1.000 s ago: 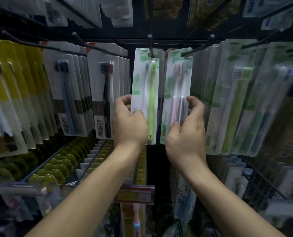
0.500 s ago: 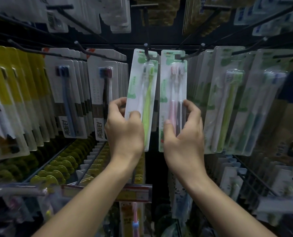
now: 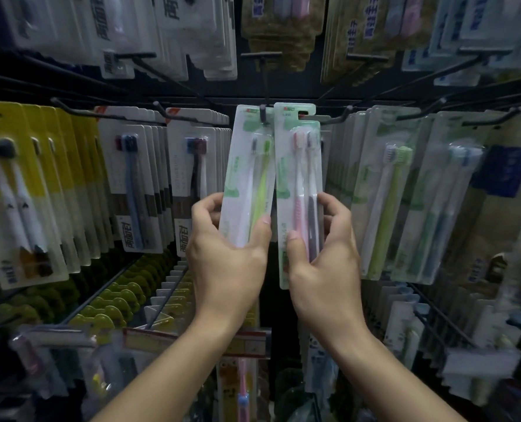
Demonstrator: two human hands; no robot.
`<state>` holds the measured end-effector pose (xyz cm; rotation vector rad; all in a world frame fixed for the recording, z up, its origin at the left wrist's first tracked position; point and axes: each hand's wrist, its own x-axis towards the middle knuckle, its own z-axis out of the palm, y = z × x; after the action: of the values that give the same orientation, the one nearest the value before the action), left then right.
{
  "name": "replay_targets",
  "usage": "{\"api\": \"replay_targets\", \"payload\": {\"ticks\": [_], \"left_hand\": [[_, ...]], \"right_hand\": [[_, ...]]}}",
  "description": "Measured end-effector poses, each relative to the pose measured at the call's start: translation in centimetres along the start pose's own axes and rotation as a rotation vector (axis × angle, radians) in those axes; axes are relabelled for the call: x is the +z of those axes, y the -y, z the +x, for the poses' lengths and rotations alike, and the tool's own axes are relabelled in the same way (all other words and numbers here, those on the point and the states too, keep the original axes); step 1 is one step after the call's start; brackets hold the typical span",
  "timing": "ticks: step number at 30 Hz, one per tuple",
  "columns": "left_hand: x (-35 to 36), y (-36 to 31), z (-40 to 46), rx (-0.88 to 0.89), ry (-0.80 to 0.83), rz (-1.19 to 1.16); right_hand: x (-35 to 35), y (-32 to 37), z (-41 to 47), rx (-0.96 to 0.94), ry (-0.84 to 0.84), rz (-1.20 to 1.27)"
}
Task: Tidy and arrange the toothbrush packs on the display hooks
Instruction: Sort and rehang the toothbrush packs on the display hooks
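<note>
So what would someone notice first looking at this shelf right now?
Two hands at centre, each gripping a clear green-backed toothbrush pack: the left hand holds the pack with a lime-green brush, the right hand the pack with a pink brush. Yellow-carded packs crowd the left hooks.

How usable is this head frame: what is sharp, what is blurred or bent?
Head view: dim overall; both hands, left hand and right hand, and the two packs they grip, green-brush pack and pink-brush pack, are sharp; edge packs smear with blur, and hooks fan outward from wide-angle distortion.
</note>
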<state>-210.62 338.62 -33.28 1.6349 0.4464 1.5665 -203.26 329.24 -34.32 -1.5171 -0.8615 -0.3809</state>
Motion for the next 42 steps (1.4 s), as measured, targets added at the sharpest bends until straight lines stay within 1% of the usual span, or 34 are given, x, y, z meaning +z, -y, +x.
{"api": "replay_targets", "payload": {"ticks": [8,19,26,29,34,42], "left_hand": [[-1.4,-0.2,-1.5,0.092,-0.021,-0.045],[-3.1,0.0,-1.7,0.211,-0.018,-0.014],[-3.3,-0.4,-2.4,0.244,0.027,0.001],[-3.1,-0.6,-2.7,0.27,0.054,0.006],[-2.0,-1.3,-3.5,0.299,0.085,0.02],[1.1,-2.2,-4.6,0.289,0.11,-0.038]], "right_hand": [[-1.1,-0.7,-1.4,-0.082,-0.028,-0.048],[-2.6,-1.0,-2.3,-0.206,-0.069,-0.106],[-3.4,-1.2,-2.6,-0.24,-0.071,-0.152],[-4.0,-1.2,-2.7,-0.242,-0.07,-0.171],[-4.9,-1.4,-2.7,-0.279,-0.126,-0.218],[-7.0,-2.2,-2.4,-0.259,-0.191,-0.247]]}}
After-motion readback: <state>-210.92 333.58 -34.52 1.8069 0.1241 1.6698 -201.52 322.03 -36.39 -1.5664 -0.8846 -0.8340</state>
